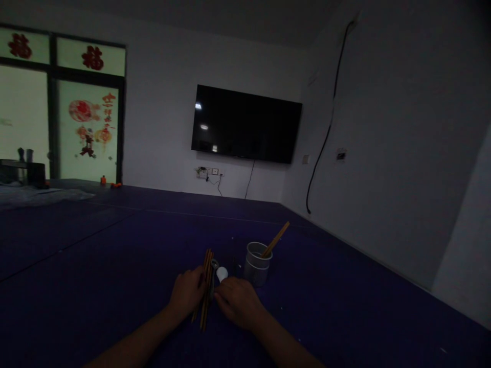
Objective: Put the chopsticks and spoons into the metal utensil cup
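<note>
A bundle of wooden chopsticks (207, 266) lies on the dark purple floor mat (115, 266) in front of me. My left hand (187, 292) rests on the left side of the bundle, fingers curled against the sticks. My right hand (238, 302) sits just right of the bundle, fingers bent down over a spot where a grey and white utensil (219, 271) pokes out. Whether either hand actually grips anything is too dark to make out. A grey cylindrical holder (256, 263) stands just beyond my right hand with one chopstick (276, 238) leaning out of it.
A black TV (245, 125) hangs on the far white wall, a cable (326, 133) runs down the right wall. Glass doors with red decorations (86, 122) are at the far left, with a low dark table (23, 171) beside them. The room is dim.
</note>
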`<state>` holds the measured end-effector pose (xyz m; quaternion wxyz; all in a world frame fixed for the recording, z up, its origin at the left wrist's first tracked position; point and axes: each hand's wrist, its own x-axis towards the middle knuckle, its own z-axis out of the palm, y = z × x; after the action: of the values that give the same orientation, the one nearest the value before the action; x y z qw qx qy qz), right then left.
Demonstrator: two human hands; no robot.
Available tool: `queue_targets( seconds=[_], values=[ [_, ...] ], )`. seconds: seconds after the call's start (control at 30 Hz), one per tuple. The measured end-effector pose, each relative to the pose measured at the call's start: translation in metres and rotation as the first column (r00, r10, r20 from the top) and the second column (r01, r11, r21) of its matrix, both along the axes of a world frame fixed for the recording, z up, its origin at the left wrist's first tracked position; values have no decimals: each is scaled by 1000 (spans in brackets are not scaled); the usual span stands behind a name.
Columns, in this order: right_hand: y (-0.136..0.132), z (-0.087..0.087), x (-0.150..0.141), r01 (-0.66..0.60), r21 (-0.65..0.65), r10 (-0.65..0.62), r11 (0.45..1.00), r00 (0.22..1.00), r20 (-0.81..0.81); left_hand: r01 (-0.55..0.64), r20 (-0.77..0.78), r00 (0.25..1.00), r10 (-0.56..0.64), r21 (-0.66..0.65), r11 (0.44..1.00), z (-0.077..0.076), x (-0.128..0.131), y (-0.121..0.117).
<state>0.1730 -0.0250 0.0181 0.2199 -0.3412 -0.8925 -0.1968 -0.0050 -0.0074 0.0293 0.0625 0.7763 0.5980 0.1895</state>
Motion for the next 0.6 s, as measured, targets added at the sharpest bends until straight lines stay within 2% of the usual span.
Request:
queue_targets(
  seconds=[0.23, 0.6],
  values=[
    [-2, 4, -1, 75, -104, -68, 992, 995, 77, -16, -35, 999, 16, 3, 1000, -1, 1, 1],
    [-3, 7, -2, 71, -131, -61, 989, 995, 82, -22, -64, 998, 24, 22, 1000, -2, 0, 1]
  ],
)
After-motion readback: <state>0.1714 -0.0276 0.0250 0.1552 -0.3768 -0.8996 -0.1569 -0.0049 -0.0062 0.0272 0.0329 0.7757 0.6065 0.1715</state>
